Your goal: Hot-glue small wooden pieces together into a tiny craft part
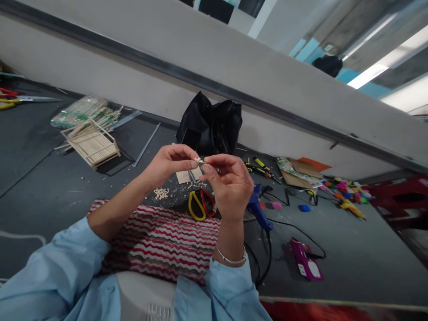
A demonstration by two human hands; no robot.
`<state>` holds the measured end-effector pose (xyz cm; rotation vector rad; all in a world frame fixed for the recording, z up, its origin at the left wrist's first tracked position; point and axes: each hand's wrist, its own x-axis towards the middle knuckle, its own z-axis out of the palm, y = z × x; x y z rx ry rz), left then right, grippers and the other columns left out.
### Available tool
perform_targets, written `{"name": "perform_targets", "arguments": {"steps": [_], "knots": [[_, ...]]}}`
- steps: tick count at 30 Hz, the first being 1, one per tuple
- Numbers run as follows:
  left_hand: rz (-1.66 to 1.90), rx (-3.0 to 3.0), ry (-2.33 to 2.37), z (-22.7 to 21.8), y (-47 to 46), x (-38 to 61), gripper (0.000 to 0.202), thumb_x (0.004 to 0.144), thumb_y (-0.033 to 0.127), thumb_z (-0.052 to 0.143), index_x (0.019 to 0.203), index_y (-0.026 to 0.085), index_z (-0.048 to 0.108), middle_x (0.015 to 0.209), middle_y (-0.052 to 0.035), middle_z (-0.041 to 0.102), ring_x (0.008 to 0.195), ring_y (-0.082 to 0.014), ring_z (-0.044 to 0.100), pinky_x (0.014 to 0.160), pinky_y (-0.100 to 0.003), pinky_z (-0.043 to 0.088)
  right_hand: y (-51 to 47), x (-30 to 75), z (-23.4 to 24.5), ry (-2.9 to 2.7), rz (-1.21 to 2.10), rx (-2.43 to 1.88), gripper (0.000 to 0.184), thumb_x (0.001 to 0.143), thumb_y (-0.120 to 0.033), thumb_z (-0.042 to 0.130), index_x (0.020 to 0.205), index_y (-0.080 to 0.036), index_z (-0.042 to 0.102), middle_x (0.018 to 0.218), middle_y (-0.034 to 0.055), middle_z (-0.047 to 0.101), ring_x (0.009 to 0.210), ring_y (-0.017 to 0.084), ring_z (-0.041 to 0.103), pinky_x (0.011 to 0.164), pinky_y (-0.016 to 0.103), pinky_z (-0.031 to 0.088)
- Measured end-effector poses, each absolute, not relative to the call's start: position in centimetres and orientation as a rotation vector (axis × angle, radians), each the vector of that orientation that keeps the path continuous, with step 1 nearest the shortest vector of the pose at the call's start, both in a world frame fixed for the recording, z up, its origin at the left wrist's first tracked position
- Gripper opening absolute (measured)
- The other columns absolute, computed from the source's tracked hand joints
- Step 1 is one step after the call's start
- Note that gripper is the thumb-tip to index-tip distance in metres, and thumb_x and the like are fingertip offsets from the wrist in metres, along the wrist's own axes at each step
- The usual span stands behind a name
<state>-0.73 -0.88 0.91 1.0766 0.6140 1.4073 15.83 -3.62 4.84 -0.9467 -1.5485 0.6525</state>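
Pinch gap: small pale wooden piece point(199, 160) sits between opposed fingertips, long axis roughly sideways.
Left hand point(174, 161): thumb and index clamped on its left end.
Right hand point(230, 182): thumb and index clamped on its right end; neither hand nearer.
Below-left of fingers: heap of tiny pale wooden bits point(161, 193).
Blurred: exact contact points, piece outline.

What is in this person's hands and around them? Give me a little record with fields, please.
Left hand: fingertips pinching a small pale piece
Right hand: fingertips at the same piece; exact grip too small to tell
Near hands: pale bits; scissors, one handle yellow, one red
To the left: stick model, bagged sticks
Behind hands: black bag by the wall
To the right: blue glue gun, pompoms
Foreground: striped cloth
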Motion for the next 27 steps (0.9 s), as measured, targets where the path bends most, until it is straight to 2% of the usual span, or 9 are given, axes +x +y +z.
{"name": "perform_targets", "arguments": {"steps": [4, 11, 27], "knots": [[1.411, 1.026, 0.628, 0.81, -0.78, -0.54, 0.023, 0.065, 0.03, 0.094, 0.077, 0.018, 0.079, 0.073, -0.0011, 0.073, 0.066, -0.0105, 0.064, 0.063, -0.023, 0.051, -3.31, 16.25, 4.66, -1.534, 0.632, -0.995, 0.013, 0.084, -0.028, 0.082, 0.095, -0.025, 0.076, 0.09, -0.0017, 0.079, 0.064, 0.011, 0.072, 0.06, 0.024, 0.064], [1.394, 1.013, 0.592, 0.83, -0.93, -0.43, 0.021, 0.067, 0.029, 0.093, 0.079, 0.018, 0.079, 0.074, -0.0005, 0.074, 0.066, -0.0097, 0.065, 0.063, -0.021, 0.052, -3.11, 16.19, 4.1, -1.624, 0.58, -1.047, 0.008, 0.087, -0.03, 0.078, 0.095, -0.026, 0.079, 0.092, -0.0004, 0.08, 0.08, 0.015, 0.076, 0.063, 0.025, 0.061], [1.4, 1.084, 0.577, 1.01, -1.18, -0.42, 0.021, 0.069, 0.029, 0.092, 0.079, 0.017, 0.079, 0.075, -0.0027, 0.077, 0.071, -0.0133, 0.071, 0.07, -0.025, 0.057, -3.29, 15.95, 4.15, -1.623, 0.655, -1.035, 0.004, 0.089, -0.028, 0.075, 0.089, -0.025, 0.077, 0.082, -0.0024, 0.077, 0.065, 0.013, 0.071, 0.059, 0.026, 0.062]]}}
